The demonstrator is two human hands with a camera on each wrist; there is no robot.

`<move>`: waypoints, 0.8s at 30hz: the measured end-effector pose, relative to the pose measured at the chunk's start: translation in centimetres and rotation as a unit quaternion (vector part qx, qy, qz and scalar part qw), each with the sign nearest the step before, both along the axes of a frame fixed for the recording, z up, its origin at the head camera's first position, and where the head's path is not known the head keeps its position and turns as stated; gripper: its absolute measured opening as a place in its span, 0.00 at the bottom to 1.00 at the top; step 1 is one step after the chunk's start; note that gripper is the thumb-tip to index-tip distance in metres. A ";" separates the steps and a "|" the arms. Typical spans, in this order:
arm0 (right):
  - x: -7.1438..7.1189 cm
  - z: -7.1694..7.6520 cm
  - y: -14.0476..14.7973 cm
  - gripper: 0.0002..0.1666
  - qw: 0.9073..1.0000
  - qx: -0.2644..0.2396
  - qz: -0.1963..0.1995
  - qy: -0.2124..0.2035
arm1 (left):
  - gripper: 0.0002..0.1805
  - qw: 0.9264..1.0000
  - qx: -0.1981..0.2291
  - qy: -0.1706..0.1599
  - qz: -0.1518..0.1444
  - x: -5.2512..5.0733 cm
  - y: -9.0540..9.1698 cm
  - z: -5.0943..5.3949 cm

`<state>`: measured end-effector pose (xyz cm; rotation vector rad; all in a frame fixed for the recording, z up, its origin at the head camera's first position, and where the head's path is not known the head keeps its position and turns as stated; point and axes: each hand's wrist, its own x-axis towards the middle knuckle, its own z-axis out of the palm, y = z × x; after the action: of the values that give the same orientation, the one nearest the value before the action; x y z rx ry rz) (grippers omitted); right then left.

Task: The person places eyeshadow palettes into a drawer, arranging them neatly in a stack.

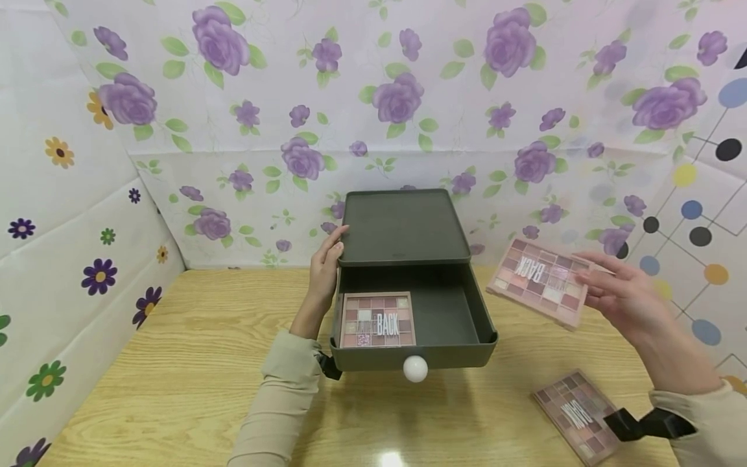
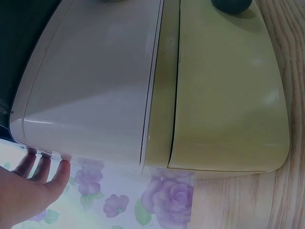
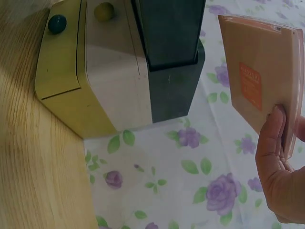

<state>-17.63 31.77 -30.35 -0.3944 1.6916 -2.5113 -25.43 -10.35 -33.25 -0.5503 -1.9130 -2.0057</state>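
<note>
A dark green drawer (image 1: 408,358) with a white knob stands pulled out beneath a dark lid (image 1: 403,227). Inside it, at the left, lies a pink eyeshadow palette (image 1: 376,319). My left hand (image 1: 322,275) touches the left side of the unit near the lid; in the left wrist view the fingertips of the left hand (image 2: 35,186) rest against the side of the white section (image 2: 90,86). To the right of the drawer my right hand (image 1: 633,298) holds a second palette (image 1: 539,282) in the air, tilted. The right wrist view shows the right hand (image 3: 281,167) pinching that palette's edge, its back (image 3: 257,71) visible.
Another palette (image 1: 578,415) lies on the wooden table (image 1: 175,363) at the front right. Under the dark drawer, the unit has a white section (image 3: 112,62) and a yellow section (image 3: 59,62) with knobs. Flowered cloth (image 1: 362,97) hangs behind the table.
</note>
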 end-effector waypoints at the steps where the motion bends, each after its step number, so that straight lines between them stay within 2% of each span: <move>1: 0.0 0.1 -0.2 0.20 1.000 0.003 0.002 0.004 | 0.24 1.000 0.001 0.000 0.000 0.0 0.0 0.0; 8: -0.3 0.6 -1.8 0.20 0.998 0.040 0.031 0.038 | 0.24 1.000 -0.005 -0.009 0.001 0.1 0.0 0.0; 18: -0.8 0.9 -4.3 0.19 0.997 0.052 0.048 0.021 | 0.24 1.000 -0.010 -0.014 0.002 0.1 -0.1 -0.1; 24: -1.1 0.8 -5.5 0.17 0.994 0.094 0.047 0.032 | 0.24 1.000 -0.009 -0.017 0.000 0.1 0.0 0.0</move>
<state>-18.76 26.28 -29.51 -0.5300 1.8661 -2.2728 -25.33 -10.38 -33.30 -0.5235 -1.9535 -2.0121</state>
